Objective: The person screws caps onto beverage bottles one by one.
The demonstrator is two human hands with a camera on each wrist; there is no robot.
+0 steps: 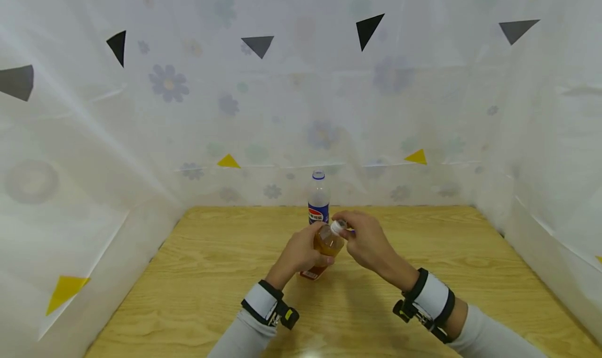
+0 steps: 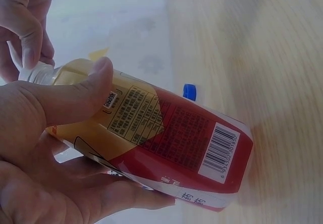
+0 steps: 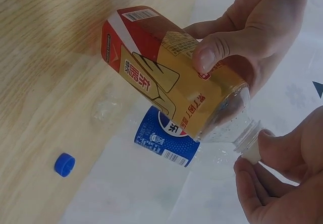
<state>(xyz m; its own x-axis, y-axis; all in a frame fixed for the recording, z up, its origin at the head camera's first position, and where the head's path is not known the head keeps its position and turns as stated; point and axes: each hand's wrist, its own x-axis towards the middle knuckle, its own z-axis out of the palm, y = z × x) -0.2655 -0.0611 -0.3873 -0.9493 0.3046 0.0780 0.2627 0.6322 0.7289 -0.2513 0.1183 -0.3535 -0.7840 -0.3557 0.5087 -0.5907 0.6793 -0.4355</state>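
Head view: left hand (image 1: 297, 250) gripped a clear plastic bottle with a red-and-gold label (image 1: 328, 242), fingers and thumb curled round its body; bottle was tilted, neck toward right hand (image 1: 369, 243). Right thumb and fingers pinched a small white plastic cap (image 3: 252, 152) at its mouth. Clear plastic bottle with a blue label (image 1: 319, 201) stood upright just behind. Right wrist view: round blue plastic cap (image 3: 64, 165) lay on the yellow wood-grain table (image 3: 35, 82).

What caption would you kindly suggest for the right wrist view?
A left hand grips a red-and-gold bottle while a right hand pinches its white cap.
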